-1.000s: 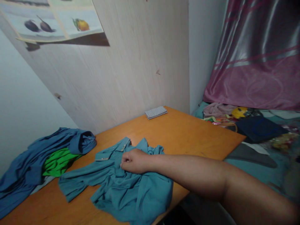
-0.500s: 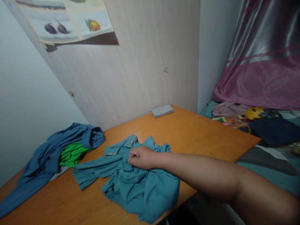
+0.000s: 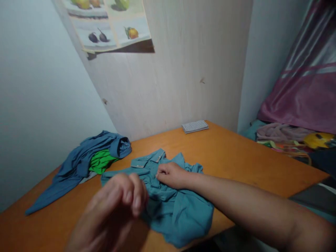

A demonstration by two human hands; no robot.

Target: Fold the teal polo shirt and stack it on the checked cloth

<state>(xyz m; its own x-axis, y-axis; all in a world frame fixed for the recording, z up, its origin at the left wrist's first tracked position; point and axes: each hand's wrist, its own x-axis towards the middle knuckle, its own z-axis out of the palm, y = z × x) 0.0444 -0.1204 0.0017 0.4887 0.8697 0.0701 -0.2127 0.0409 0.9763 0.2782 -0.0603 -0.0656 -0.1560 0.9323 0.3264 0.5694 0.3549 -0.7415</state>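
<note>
A teal collared shirt (image 3: pixel 181 213) lies crumpled on the orange-brown wooden table (image 3: pixel 220 150), its collar pointing toward the wall. My right hand (image 3: pixel 172 175) rests on the shirt just below the collar, fingers closed on the cloth at the front placket. Nearer to me, my left hand (image 3: pixel 118 199) is raised above the table, slightly blurred. Its fingers are loosely bent, with a gap to the palm and nothing seen between them. It covers part of the shirt's left sleeve and side.
A heap with a blue garment (image 3: pixel 70 168), a green cloth (image 3: pixel 102 161) and a bit of grey fabric sits at the left by the wall. Toward the back lies a folded striped cloth (image 3: pixel 195 126). A pink curtain (image 3: pixel 301 98) hangs right, above a cluttered surface with a yellow item (image 3: pixel 316 140).
My left hand has come into view from below, beside the shirt. My right hand keeps its place on the shirt. The view has swung left, so everything appears further right.
</note>
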